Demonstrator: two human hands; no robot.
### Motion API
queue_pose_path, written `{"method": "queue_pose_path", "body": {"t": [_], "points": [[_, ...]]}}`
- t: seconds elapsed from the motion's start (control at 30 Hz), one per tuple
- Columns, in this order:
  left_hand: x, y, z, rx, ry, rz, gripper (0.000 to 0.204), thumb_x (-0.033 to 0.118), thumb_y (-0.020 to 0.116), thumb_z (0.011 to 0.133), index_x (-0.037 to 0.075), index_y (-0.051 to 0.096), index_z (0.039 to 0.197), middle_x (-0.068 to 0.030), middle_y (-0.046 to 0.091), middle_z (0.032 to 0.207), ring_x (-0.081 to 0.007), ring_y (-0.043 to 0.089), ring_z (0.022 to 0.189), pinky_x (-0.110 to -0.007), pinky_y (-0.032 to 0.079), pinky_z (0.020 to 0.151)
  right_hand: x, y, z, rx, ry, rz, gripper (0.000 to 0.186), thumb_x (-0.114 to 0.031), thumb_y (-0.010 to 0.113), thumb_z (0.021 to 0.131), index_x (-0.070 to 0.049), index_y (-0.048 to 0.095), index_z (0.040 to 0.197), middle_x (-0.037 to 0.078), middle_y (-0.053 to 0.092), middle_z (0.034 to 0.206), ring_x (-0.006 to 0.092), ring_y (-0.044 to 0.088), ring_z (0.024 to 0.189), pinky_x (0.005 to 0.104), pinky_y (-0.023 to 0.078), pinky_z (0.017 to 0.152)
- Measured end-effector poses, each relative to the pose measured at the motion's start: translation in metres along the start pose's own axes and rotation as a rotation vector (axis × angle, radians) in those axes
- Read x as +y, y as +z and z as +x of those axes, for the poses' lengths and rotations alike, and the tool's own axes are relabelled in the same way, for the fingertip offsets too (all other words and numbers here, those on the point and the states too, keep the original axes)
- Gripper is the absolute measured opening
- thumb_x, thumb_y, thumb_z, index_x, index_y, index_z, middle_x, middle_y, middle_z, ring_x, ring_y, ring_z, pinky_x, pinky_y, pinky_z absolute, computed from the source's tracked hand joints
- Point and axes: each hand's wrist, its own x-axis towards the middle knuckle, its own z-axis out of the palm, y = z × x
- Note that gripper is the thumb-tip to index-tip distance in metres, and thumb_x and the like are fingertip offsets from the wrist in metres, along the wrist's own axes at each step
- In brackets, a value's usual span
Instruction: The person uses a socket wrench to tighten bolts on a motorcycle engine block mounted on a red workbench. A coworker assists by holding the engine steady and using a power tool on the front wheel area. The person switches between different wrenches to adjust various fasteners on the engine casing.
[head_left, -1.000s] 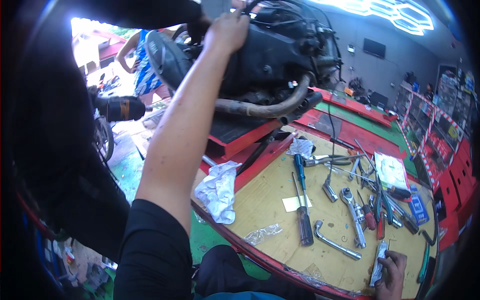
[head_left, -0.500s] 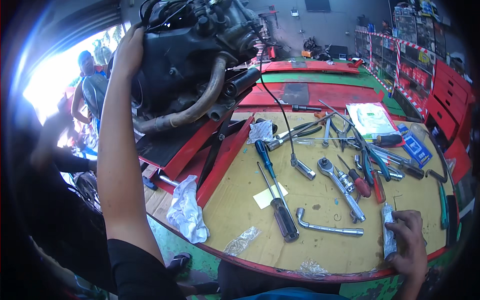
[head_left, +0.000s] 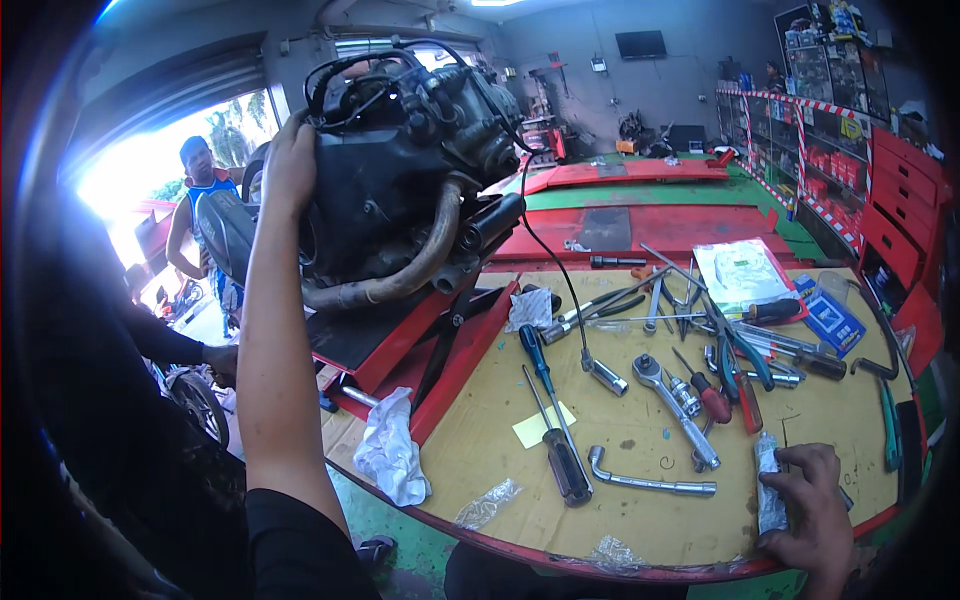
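My left hand [head_left: 292, 160] reaches up and grips the upper left edge of a dark engine [head_left: 365, 190]. Its fingertips are partly hidden against the cables there. A bent, rusty exhaust pipe [head_left: 425, 262] curves below the engine, which rests on a red stand [head_left: 395, 330]. At the table's near right, my right hand [head_left: 812, 505] has thumb and fingers curled about a narrow, silvery plastic packet [head_left: 770, 485] lying on the cardboard top. Left of that hand lie an L-shaped socket wrench [head_left: 650, 484] and a ratchet [head_left: 675, 410].
Several screwdrivers, pliers [head_left: 735, 340] and sockets are spread over the table [head_left: 640, 530]. A white rag [head_left: 392, 450] hangs at its left edge. One person [head_left: 205, 200] stands by the doorway, and a dark-sleeved arm [head_left: 190, 350] is nearer. Red drawers [head_left: 895, 200] stand right.
The view has tilted up, showing more of the engine's top and the back wall. My left hand stays on the engine and my right hand stays at the packet.
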Motion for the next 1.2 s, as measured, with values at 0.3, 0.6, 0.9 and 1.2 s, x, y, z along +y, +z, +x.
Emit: {"method": "queue_pose_path", "body": {"t": [0.3,0.6,0.9,1.2], "points": [[0.03,0.0,-0.001,0.016,-0.117,-0.162,0.053,0.032,0.044,0.101,0.0,0.057,0.141,-0.0295,0.058,0.14,-0.0427,0.052,0.135,-0.045,0.037,0.114,-0.014,-0.001,0.005,-0.053,0.025,-0.109,0.08,-0.044,0.083,0.051,-0.007,0.068,0.12,0.021,0.054,0.13,0.0451,0.046,0.125,0.0577,0.042,0.103],[0.048,-0.031,-0.036,-0.009,-0.109,0.018,0.042,0.016,0.043,0.104,-0.001,0.055,0.141,-0.0229,0.056,0.141,-0.0418,0.051,0.131,-0.046,0.036,0.113,-0.007,-0.015,0.015,-0.15,0.01,-0.004,0.078,-0.042,0.079,0.059,-0.008,0.063,0.127,0.023,0.051,0.133,0.0458,0.046,0.124,0.0602,0.035,0.106],[0.072,-0.039,-0.009,-0.135,-0.329,-0.1,0.046,0.012,0.051,0.097,0.001,0.055,0.142,-0.025,0.057,0.126,-0.0427,0.052,0.122,-0.048,0.038,0.109,-0.011,-0.017,0.022,-0.139,0.097,0.038,0.08,-0.034,0.086,0.063,-0.007,0.059,0.132,0.018,0.051,0.135,0.0408,0.046,0.127,0.0572,0.033,0.106],[0.067,-0.038,-0.002,-0.203,-0.4,-0.115,0.051,0.014,0.055,0.093,0.006,0.056,0.143,-0.0239,0.056,0.131,-0.0431,0.049,0.129,-0.053,0.034,0.115,-0.025,-0.045,0.047,-0.233,0.184,0.112,0.068,-0.035,0.081,0.077,-0.004,0.058,0.133,0.02,0.054,0.137,0.0401,0.051,0.128,0.0547,0.037,0.108]]}}
